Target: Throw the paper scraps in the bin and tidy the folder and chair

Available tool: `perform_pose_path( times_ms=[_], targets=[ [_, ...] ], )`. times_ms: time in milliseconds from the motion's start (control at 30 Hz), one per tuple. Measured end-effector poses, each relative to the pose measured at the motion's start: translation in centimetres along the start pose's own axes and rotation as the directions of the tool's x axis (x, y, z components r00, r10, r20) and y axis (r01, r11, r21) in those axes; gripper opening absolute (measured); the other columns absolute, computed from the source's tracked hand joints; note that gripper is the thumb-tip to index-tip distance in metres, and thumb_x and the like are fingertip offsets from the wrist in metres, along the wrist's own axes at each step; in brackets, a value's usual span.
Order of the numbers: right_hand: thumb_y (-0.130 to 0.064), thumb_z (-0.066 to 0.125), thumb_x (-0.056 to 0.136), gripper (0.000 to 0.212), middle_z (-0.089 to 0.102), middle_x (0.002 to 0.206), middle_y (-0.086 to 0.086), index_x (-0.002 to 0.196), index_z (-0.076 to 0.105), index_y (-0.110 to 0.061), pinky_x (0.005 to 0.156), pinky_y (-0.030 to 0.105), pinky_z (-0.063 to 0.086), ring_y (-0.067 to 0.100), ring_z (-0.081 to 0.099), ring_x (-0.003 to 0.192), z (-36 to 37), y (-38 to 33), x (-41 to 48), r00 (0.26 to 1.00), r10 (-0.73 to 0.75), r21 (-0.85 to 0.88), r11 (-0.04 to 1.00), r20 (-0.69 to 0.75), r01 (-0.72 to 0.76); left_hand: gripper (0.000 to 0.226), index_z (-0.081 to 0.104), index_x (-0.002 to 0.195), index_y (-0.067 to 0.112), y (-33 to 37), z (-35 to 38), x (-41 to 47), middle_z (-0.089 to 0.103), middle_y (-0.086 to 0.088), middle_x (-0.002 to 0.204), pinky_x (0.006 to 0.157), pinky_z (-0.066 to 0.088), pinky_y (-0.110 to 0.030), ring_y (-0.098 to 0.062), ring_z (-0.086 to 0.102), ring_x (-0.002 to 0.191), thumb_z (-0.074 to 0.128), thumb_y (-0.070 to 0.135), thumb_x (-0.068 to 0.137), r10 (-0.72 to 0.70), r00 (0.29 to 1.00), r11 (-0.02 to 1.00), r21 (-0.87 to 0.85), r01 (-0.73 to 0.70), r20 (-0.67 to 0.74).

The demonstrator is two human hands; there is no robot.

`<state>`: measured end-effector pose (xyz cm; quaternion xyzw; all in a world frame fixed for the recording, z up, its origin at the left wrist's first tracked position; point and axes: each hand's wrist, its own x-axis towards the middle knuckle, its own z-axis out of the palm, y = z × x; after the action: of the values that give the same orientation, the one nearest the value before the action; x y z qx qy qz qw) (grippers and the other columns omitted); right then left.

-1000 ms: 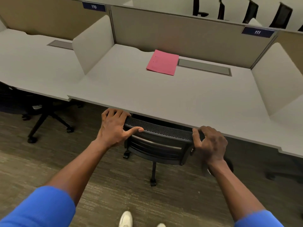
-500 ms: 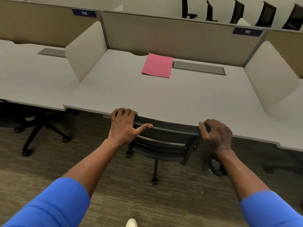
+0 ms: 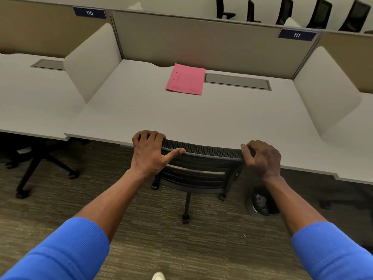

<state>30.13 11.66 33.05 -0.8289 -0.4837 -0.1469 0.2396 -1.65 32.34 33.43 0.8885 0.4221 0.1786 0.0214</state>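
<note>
A black mesh-backed chair [image 3: 198, 164] stands tucked under the front edge of the grey desk [image 3: 181, 116], its seat hidden beneath the top. My left hand [image 3: 149, 152] grips the left end of the chair's top rail, fingers curled over it and thumb along the back. My right hand [image 3: 262, 158] grips the right end of the same rail. A pink folder [image 3: 185, 79] lies flat and closed at the back of the desk, beside a grey cable hatch. A small round bin [image 3: 260, 202] with scraps inside sits on the carpet below my right forearm.
White divider panels [image 3: 90, 61] flank the desk on both sides, with a tan back panel behind. Another black chair base [image 3: 30, 172] stands under the left-hand desk. More black chairs [image 3: 321, 13] line the far row. Carpet lies open behind the chair.
Both hands have pushed the chair further in under the desk, so its top rail now meets the desk edge. My view has moved closer to the desk.
</note>
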Motion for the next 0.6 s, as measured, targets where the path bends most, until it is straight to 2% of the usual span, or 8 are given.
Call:
perform_pose_path(
  times_ms=[100,167,500,600],
  targets=[
    [-0.052,0.05,0.098,0.045,0.069,0.07,-0.001,0.075,0.072,-0.02,0.053,0.027,0.038,0.025,0.062,0.065,0.3,0.1,-0.1,1.0,-0.013,-0.022,1.0,-0.024,0.012,0.088,0.066,0.109,0.026,-0.1,0.1,0.0,0.067,0.005,0.112,0.102,0.037,-0.047,-0.024,0.054,0.115,0.029,0.101,0.081,0.008,1.0,1.0,0.001,-0.008,-0.017],
    [-0.052,0.05,0.098,0.045,0.069,0.07,0.0,0.075,0.071,-0.02,0.054,0.027,0.036,0.025,0.062,0.065,0.3,0.1,0.0,1.0,-0.016,-0.025,1.0,-0.027,0.015,0.088,0.066,0.109,0.027,-0.2,0.1,0.0,0.067,0.005,0.112,0.102,0.036,-0.047,-0.024,0.054,0.116,0.029,0.101,0.081,0.012,1.0,1.0,-0.003,-0.012,-0.017],
    [-0.057,0.043,0.098,0.053,0.068,0.074,0.001,0.079,0.074,-0.019,0.055,0.029,0.042,0.024,0.061,0.068,-0.4,-0.4,-0.1,0.999,-0.012,-0.007,1.0,0.044,0.013,0.088,0.066,0.113,0.028,0.1,-0.4,-0.1,0.067,0.005,0.117,0.106,0.039,-0.049,-0.025,0.054,0.12,0.027,0.1,0.082,0.008,1.0,1.0,0.022,-0.008,0.008],
    [-0.06,0.04,0.098,0.059,0.07,0.077,0.004,0.084,0.078,-0.018,0.062,0.031,0.041,0.026,0.063,0.073,-0.7,-0.7,-0.2,0.997,0.013,-0.038,0.999,0.076,-0.01,0.089,0.065,0.115,0.028,0.2,-0.8,-0.2,0.066,0.004,0.121,0.108,0.038,-0.05,-0.026,0.053,0.123,0.026,0.1,0.082,-0.002,1.0,1.0,0.031,0.001,0.031]
  ],
)
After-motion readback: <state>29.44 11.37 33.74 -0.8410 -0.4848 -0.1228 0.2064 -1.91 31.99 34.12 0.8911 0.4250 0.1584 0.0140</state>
